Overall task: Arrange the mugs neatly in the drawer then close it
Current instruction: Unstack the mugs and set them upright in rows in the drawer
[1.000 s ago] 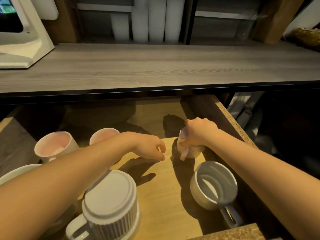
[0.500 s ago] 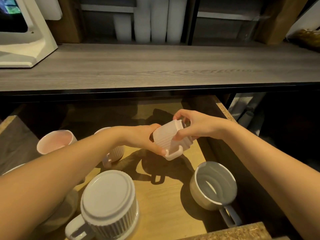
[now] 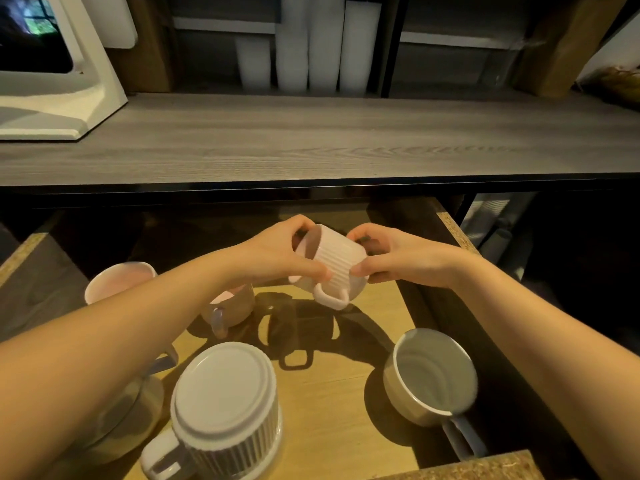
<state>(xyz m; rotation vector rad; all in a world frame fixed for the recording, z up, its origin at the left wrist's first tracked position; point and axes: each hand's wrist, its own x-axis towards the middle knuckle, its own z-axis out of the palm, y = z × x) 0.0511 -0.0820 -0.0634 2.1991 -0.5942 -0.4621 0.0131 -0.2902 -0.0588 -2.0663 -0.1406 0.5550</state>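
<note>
We grip the held mug [image 3: 329, 268] with both hands, clear of the drawer [image 3: 457, 233] floor at its 12 o'clock end. The mug lies on its side, handle down. The left hand [image 3: 277, 254] clamps the rim end and the right hand [image 3: 398, 258] clamps the base end. On the drawer floor, the grey mug [image 3: 433, 379] stands upright at 4 o'clock and the inverted mug [image 3: 225, 403] at 7 o'clock. The centre mug [image 3: 232, 306] and far-left mug [image 3: 117, 282] stand upright at 9 to 10 o'clock, partly hidden by our left forearm. The worktop [image 3: 311, 140] overhangs the drawer's far end.
</note>
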